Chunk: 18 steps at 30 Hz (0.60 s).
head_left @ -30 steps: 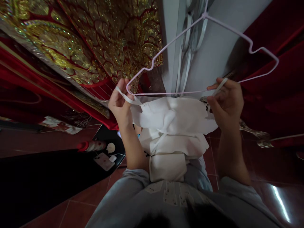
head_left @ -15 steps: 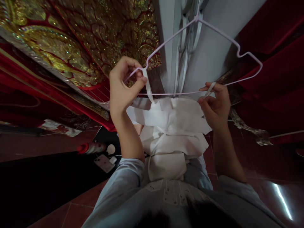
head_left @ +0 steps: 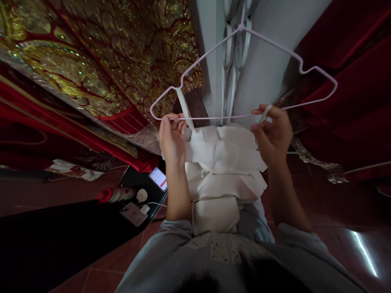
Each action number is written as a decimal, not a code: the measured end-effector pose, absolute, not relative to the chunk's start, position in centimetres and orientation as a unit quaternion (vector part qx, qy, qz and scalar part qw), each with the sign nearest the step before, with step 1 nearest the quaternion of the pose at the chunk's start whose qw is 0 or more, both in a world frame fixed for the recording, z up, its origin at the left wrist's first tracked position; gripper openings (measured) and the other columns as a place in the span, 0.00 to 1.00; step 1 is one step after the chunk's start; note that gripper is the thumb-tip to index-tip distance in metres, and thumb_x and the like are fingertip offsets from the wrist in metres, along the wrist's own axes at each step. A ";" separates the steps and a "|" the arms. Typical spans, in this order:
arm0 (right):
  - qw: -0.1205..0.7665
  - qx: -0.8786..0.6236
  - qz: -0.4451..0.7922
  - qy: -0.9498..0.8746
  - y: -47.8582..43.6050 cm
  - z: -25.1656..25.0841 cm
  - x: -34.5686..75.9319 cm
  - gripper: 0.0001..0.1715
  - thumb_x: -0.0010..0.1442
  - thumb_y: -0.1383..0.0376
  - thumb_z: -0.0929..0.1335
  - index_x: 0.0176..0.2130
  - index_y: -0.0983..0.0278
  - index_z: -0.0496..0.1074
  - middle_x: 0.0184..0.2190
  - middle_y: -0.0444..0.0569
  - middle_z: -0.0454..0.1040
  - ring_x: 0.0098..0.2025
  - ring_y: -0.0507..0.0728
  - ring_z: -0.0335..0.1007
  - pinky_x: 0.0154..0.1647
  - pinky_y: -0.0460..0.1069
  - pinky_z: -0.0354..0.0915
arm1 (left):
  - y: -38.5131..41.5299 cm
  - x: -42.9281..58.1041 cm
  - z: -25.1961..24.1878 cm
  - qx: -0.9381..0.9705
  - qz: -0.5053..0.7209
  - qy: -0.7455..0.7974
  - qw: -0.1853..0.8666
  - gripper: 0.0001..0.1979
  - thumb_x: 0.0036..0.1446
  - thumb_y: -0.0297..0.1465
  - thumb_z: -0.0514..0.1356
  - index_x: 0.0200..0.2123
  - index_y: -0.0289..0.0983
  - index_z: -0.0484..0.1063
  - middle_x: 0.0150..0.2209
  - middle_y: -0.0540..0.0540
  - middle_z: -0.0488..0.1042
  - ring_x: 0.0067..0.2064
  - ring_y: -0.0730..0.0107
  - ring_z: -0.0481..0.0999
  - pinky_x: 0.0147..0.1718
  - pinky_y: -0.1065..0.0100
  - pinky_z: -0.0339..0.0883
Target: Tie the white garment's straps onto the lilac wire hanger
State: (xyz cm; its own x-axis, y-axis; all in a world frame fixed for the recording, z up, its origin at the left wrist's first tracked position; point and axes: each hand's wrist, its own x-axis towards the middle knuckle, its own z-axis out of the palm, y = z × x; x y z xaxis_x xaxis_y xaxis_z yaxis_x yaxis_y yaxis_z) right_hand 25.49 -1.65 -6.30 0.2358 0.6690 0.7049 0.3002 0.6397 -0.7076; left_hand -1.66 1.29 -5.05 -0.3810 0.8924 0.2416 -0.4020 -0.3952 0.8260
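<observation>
A pale pink clothes hanger (head_left: pixel 241 27) hangs in front of me. Below it is a white garment (head_left: pixel 226 146) with layered, ruffle-like folds. Its left strap (head_left: pixel 184 106) is looped over the hanger's left notch. My left hand (head_left: pixel 173 140) is closed round the left end of the hanger's lower bar, beside that strap. The right strap (head_left: pixel 265 112) runs over the fingers of my right hand (head_left: pixel 276 132), which grips it close to the lower bar. Part of the right strap is hidden by the fingers.
At left, a black table (head_left: pixel 134 171) bears a lit phone (head_left: pixel 159 179), another phone (head_left: pixel 132 214), a red-capped bottle (head_left: pixel 117 194) and a white cable. Gold-sequined red cloth (head_left: pixel 122 53) hangs upper left; dark red cloth (head_left: pixel 351 97) hangs at right. White metalwork (head_left: pixel 230 61) stands behind the hanger.
My left hand has moved down from the left notch and strap to the lower bar. The hanger has shifted slightly left in view. My right hand keeps hold of its strap.
</observation>
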 end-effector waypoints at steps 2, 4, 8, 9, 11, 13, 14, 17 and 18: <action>0.729 -0.405 0.078 -0.547 -1.0 -5.8 26.1 0.18 0.70 0.53 0.75 0.58 0.49 0.85 0.51 0.48 0.87 0.26 0.49 0.61 0.26 0.49 0.59 | 1.0 -1.3 -4.9 0.364 0.761 0.345 0.412 0.30 0.74 0.61 0.73 0.37 0.42 0.76 0.41 0.44 0.87 0.46 0.61 0.90 0.49 0.66 0.82; 0.795 -0.402 -0.007 -0.454 0.1 -5.6 28.1 0.13 0.67 0.60 0.73 0.50 0.55 0.86 0.45 0.48 0.87 0.25 0.48 0.59 0.24 0.47 0.53 | 1.0 -1.4 -4.4 0.363 0.772 0.340 0.396 0.28 0.76 0.58 0.73 0.35 0.42 0.75 0.38 0.45 0.86 0.41 0.63 0.88 0.47 0.67 0.82; 0.849 -0.368 -0.044 -0.377 2.1 -6.0 34.6 0.17 0.56 0.67 0.73 0.45 0.58 0.85 0.44 0.49 0.87 0.31 0.51 0.70 0.25 0.45 0.52 | 1.1 -2.0 -3.4 0.350 0.775 0.356 0.389 0.26 0.80 0.53 0.71 0.33 0.43 0.74 0.35 0.45 0.84 0.38 0.64 0.85 0.45 0.65 0.83; 0.835 -0.378 -0.023 -0.399 2.5 -6.1 36.0 0.20 0.54 0.67 0.75 0.47 0.57 0.87 0.47 0.50 0.88 0.33 0.53 0.73 0.26 0.46 0.54 | 1.1 -2.0 -3.4 0.350 0.772 0.357 0.392 0.27 0.80 0.53 0.71 0.33 0.43 0.74 0.35 0.45 0.84 0.37 0.63 0.85 0.45 0.65 0.83; 0.814 -0.398 0.013 -0.424 3.2 -6.0 37.7 0.20 0.52 0.66 0.78 0.47 0.57 0.88 0.45 0.50 0.88 0.32 0.53 0.71 0.27 0.47 0.58 | 1.0 -2.0 -3.4 0.355 0.771 0.353 0.394 0.27 0.78 0.54 0.72 0.33 0.43 0.73 0.34 0.45 0.83 0.37 0.63 0.85 0.45 0.65 0.83; 0.807 -0.405 0.019 -0.429 3.8 -5.4 38.0 0.17 0.51 0.63 0.81 0.43 0.57 0.89 0.39 0.51 0.87 0.30 0.54 0.70 0.28 0.49 0.62 | 0.9 -1.8 -3.5 0.360 0.769 0.356 0.389 0.29 0.78 0.56 0.72 0.33 0.42 0.72 0.34 0.45 0.83 0.36 0.64 0.84 0.44 0.65 0.81; 0.807 -0.401 0.016 -0.433 3.9 -4.8 37.7 0.16 0.50 0.61 0.82 0.42 0.57 0.89 0.37 0.51 0.86 0.31 0.55 0.71 0.29 0.50 0.65 | 0.9 -1.8 -3.6 0.362 0.768 0.359 0.386 0.29 0.78 0.56 0.71 0.33 0.42 0.72 0.34 0.45 0.82 0.36 0.64 0.84 0.44 0.65 0.80; 0.782 -0.400 0.025 -0.477 4.1 -2.5 36.3 0.16 0.49 0.59 0.85 0.40 0.58 0.89 0.34 0.51 0.85 0.33 0.57 0.74 0.34 0.54 0.72 | 1.0 -1.9 -3.7 0.363 0.773 0.361 0.375 0.29 0.80 0.55 0.70 0.33 0.42 0.71 0.33 0.45 0.82 0.35 0.65 0.81 0.42 0.66 0.77; 0.761 -0.415 0.035 -0.497 4.0 -1.7 35.8 0.16 0.49 0.59 0.85 0.39 0.58 0.88 0.34 0.50 0.84 0.33 0.57 0.73 0.35 0.54 0.72 | 1.1 -2.0 -3.6 0.363 0.774 0.361 0.372 0.29 0.80 0.55 0.70 0.33 0.42 0.70 0.33 0.45 0.81 0.35 0.65 0.80 0.42 0.66 0.76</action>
